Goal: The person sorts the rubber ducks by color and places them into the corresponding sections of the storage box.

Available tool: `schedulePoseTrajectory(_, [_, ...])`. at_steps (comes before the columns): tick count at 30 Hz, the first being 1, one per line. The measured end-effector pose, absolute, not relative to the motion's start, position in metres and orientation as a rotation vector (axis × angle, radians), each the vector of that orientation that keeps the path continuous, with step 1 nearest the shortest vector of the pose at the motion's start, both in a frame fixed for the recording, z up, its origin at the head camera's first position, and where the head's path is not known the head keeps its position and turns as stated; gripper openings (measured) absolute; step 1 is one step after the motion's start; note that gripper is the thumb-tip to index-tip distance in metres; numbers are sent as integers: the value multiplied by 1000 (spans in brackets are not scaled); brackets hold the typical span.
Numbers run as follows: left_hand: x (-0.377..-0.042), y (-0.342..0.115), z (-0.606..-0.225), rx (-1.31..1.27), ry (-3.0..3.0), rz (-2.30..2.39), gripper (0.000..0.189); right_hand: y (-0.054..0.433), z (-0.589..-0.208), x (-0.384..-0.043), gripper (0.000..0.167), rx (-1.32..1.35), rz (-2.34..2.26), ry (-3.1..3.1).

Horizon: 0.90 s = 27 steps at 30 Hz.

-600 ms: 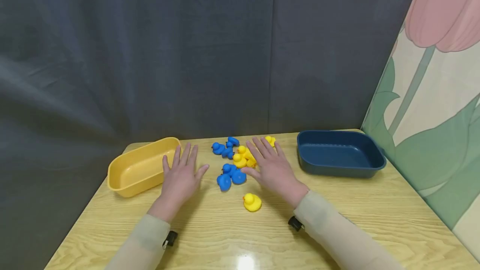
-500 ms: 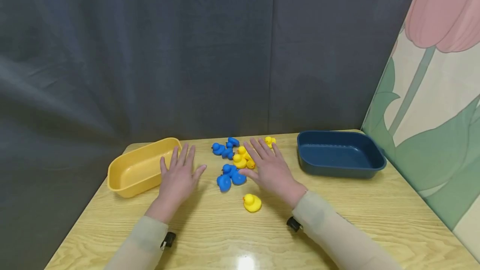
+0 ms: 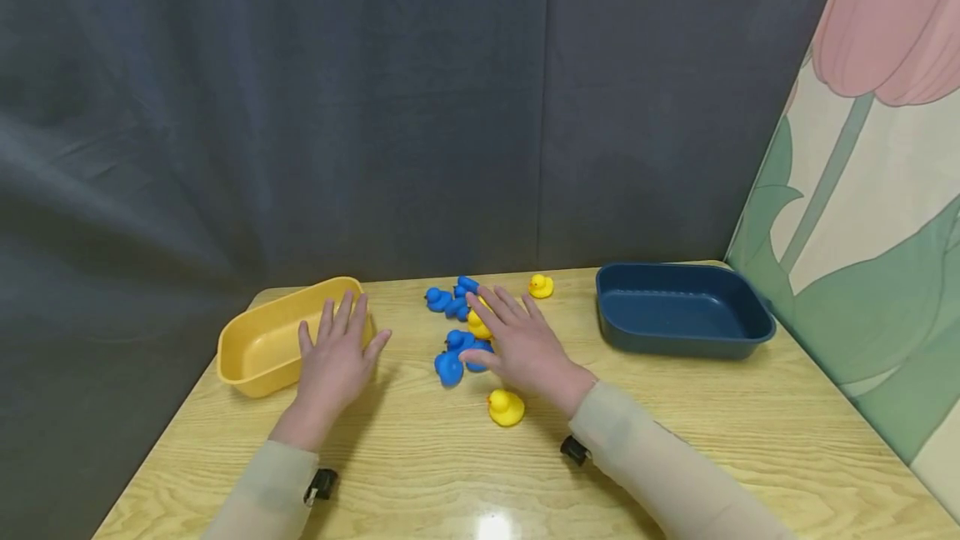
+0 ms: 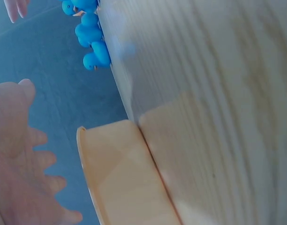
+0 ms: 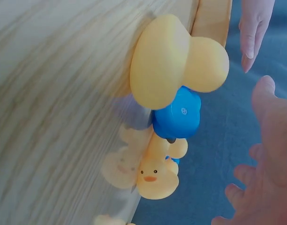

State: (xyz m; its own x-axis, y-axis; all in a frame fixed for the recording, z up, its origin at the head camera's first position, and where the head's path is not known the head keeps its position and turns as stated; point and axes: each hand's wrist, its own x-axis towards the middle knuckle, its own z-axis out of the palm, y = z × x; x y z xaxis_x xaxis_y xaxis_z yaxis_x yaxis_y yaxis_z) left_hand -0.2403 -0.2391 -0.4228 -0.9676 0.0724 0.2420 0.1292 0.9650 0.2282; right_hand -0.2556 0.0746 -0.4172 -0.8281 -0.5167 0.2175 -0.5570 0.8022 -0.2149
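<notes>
My left hand (image 3: 333, 369), fingers spread and palm down, hovers in front of the right end of the yellow tub (image 3: 258, 348). The left wrist view shows that hand held up off the tub's wall (image 4: 124, 173). Over the middle of the table, my right hand (image 3: 525, 352) is also spread, holding nothing. It partly hides a cluster of rubber ducks: blue ones in front (image 3: 449, 369), blue ones behind (image 3: 438, 300) and a yellow one (image 3: 477, 326). A lone yellow duck (image 3: 507, 410) sits nearer me; in the right wrist view this yellow duck (image 5: 157, 65) looms large before a blue duck (image 5: 178, 115).
Toward the back right stands a dark blue tub (image 3: 675, 342). Another yellow duck (image 3: 541, 287) sits near the table's back edge. A dark curtain (image 3: 420, 107) hangs behind the wooden table (image 3: 420, 482), and a tulip-patterned panel (image 3: 862, 273) flanks its right side.
Both hands have drifted left and slightly down in the head view, still spread. The yellow duck at the back now shows fully, while the right hand covers more of the cluster.
</notes>
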Motion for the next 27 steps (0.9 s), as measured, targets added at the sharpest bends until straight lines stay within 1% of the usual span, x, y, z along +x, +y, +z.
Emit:
schedulePoseTrajectory(8, [-235,-253,-420,-127,-2890,-373,82,69,-420,-256,96,915,491,-2853])
schedulePoseTrajectory(21, [-233,-286,-417,-36,-2891,-438,89,63,-421,-257,94,993,590,-2879])
schedulePoseTrajectory(27, [-230,-298,-417,10,-2875,-451,87,62,-422,-259,95,1039,640,-2871])
